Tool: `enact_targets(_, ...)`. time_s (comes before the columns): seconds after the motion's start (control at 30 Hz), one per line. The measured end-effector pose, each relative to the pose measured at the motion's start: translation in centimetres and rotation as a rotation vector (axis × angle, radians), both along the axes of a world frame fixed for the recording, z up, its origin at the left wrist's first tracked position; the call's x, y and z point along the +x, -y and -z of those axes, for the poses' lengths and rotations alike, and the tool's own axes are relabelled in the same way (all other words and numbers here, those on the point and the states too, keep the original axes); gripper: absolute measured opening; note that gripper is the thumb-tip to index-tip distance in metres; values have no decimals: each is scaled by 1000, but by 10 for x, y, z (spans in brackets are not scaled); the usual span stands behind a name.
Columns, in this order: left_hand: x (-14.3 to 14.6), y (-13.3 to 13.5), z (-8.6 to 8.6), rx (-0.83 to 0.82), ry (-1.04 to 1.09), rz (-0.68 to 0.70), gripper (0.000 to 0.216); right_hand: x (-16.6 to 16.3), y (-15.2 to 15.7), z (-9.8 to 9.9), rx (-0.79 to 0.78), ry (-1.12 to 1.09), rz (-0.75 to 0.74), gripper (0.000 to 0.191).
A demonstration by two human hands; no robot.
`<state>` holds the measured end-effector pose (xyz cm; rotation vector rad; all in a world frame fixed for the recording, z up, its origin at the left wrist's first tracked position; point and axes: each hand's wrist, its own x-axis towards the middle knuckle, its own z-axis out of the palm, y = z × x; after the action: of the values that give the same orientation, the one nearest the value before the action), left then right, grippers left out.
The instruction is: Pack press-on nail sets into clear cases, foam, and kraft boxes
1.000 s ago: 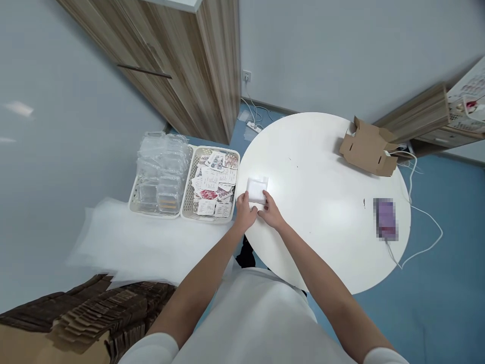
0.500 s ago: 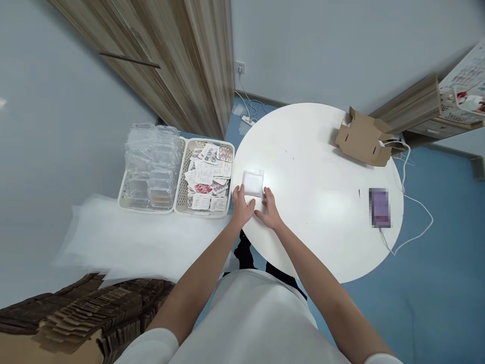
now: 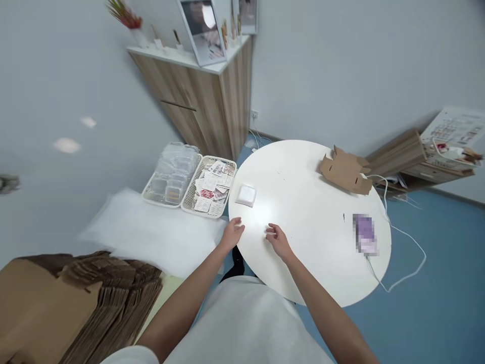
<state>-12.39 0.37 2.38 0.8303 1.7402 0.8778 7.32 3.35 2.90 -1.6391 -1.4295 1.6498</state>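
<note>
A small square packet wrapped in white sheeting (image 3: 246, 195) lies by itself on the round white table (image 3: 303, 212), near its left edge. Below it, at the table's lower left edge, is my left hand (image 3: 232, 233), fingers apart and holding nothing. My right hand (image 3: 279, 240) hovers over the tabletop to the lower right of the packet, its fingers loosely bent and apart with nothing in them. Neither hand touches the packet.
Left of the table stand a basket of printed cards (image 3: 210, 187) and a basket of clear plastic boxes (image 3: 172, 174). White sheets (image 3: 151, 230) and folded cardboard (image 3: 113, 288) lie nearer. An open cardboard box (image 3: 346, 172) and a pixelated purple object (image 3: 366, 234) with a cable sit on the right.
Both hands have drawn back from the white packet toward me and moved farther apart. The packet stays on the table. The camera view has tilted up, showing the cabinet top.
</note>
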Motion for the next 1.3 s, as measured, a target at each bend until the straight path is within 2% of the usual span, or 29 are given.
enact_targets(0.13,9,37,-5,-88,-5,61,45,20,9,-1,-18,-75,-61,37)
enact_targets(0.27,21,72,-13,-181,-27,68,54,26,12,-3,-34,-93,-157,33)
enact_targets(0.43,19,116,-35,-237,-79,89,60,8,12,1,-22,-84,-311,32)
enact_targets(0.53,7,141,-48,-213,-168,25,59,-16,15,3,39,-80,-428,31)
enact_targets(0.63,-6,164,-60,-139,-264,-112,51,-45,21,0,142,-75,-564,31)
enact_targets(0.77,-29,192,-76,57,-450,-362,38,-91,33,-6,296,-59,-743,35)
enact_targets(0.93,-80,245,-101,153,-769,-613,29,-169,68,-24,496,-59,-1024,34)
enact_targets(1.03,-117,283,-113,106,-917,-621,31,-223,101,-48,740,-68,-1098,34)
enact_targets(1.13,-153,311,-118,13,-972,-575,35,-276,134,-77,986,-14,-1129,34)
enact_targets(1.23,-179,323,-116,-76,-939,-507,40,-322,158,-99,1231,208,-1109,30)
enact_targets(1.3,-189,325,-114,-130,-896,-451,41,-346,170,-107,1342,329,-1115,25)
